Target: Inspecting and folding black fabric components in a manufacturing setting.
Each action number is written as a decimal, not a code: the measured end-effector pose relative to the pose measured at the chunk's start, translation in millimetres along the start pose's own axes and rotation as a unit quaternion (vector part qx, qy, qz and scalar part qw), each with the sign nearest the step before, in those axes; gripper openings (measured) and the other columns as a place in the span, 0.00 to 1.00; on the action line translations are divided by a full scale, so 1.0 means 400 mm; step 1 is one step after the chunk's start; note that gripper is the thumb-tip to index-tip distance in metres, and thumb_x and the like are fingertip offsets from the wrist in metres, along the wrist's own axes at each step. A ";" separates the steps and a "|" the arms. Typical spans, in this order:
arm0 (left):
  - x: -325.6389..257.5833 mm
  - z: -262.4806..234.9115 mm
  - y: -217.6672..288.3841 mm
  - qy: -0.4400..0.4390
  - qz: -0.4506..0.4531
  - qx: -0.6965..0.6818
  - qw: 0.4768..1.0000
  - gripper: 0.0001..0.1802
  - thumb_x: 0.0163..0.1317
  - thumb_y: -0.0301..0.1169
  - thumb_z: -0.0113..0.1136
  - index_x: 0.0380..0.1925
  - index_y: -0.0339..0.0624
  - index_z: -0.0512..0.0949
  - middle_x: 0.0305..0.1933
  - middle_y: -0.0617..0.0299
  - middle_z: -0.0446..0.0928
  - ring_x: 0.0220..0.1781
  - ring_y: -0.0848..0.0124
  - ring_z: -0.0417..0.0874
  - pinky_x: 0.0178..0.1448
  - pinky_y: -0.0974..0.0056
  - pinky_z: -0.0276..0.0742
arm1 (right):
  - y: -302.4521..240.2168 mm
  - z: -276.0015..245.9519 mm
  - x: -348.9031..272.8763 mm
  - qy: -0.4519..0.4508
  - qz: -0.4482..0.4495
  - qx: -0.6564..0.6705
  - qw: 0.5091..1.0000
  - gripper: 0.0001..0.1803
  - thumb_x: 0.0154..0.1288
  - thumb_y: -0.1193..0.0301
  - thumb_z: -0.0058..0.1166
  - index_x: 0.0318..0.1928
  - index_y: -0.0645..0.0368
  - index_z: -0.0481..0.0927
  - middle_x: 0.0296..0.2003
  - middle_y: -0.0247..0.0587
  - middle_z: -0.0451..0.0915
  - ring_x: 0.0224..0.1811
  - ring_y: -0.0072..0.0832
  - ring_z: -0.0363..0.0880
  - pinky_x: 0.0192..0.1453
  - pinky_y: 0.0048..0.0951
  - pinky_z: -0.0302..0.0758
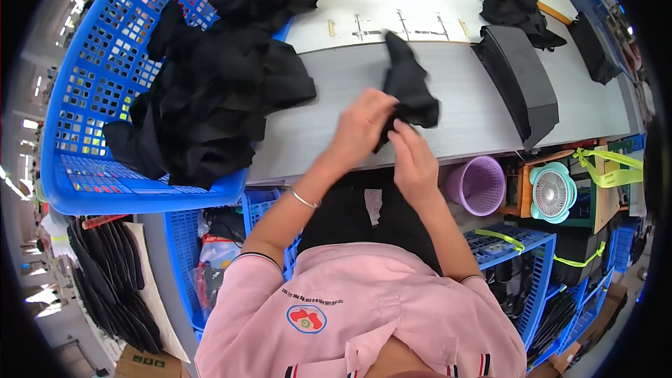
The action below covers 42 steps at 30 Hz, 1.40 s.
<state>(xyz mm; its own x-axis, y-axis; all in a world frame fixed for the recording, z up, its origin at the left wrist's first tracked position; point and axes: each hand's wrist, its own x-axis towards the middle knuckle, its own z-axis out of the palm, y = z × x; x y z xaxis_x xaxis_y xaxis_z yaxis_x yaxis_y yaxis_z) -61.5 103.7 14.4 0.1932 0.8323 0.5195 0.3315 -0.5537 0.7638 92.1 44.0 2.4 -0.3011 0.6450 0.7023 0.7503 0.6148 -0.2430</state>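
Note:
A piece of black fabric [409,87] is held up between my two hands, over the front edge of the grey table [325,73]. My left hand [365,122] pinches its left side, and a bangle sits on that wrist. My right hand [415,161] grips its lower edge with fingers closed, just below and right of the left hand. The fabric's far end points away from me and is slightly blurred. To the left, a heap of similar black fabric pieces [210,91] fills a blue basket [91,199] and spills over its right side.
On the table's right stand a curved black panel [521,84] and a smaller black block [593,49], with crumpled black cloth [514,10] behind. Below the table edge are a purple basket [481,185], a small turquoise fan [551,192] and blue crates [514,245].

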 end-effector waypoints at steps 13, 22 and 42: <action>-0.109 0.055 0.185 -0.136 -0.003 -0.104 0.985 0.15 0.58 0.15 0.59 0.45 0.40 0.82 0.38 0.56 0.77 0.38 0.61 0.81 0.42 0.63 0.78 | 0.055 -0.014 -0.141 -0.256 0.411 0.257 0.836 0.16 0.65 0.69 0.54 0.52 0.60 0.79 0.49 0.47 0.82 0.53 0.34 0.82 0.52 0.30 0.75; -0.249 0.140 0.292 -0.272 0.000 -0.267 0.924 0.13 0.58 0.18 0.62 0.43 0.38 0.83 0.38 0.57 0.79 0.40 0.61 0.81 0.43 0.62 0.78 | 0.122 0.087 0.036 0.206 0.625 0.626 0.418 0.14 0.67 0.71 0.55 0.50 0.64 0.77 0.45 0.45 0.82 0.53 0.37 0.80 0.60 0.34 0.74; 0.060 -0.040 -0.131 0.272 -0.167 -0.112 0.941 0.12 0.65 0.33 0.66 0.35 0.32 0.86 0.23 0.71 0.78 0.28 0.84 0.71 0.34 0.71 0.70 | -0.166 -0.120 -0.250 -0.119 0.461 0.577 0.663 0.08 0.75 0.69 0.47 0.43 0.61 0.73 0.41 0.32 0.71 0.37 0.19 0.69 0.46 0.24 0.68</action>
<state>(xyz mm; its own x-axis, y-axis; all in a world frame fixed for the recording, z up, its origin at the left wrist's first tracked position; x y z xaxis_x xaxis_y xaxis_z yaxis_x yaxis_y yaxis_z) -88.9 152.3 -7.1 -0.4082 0.8589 0.3093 0.0749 -0.3062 0.9490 100.6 -83.2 -19.5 -0.2147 0.9572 -0.1941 -0.2283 -0.2424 -0.9430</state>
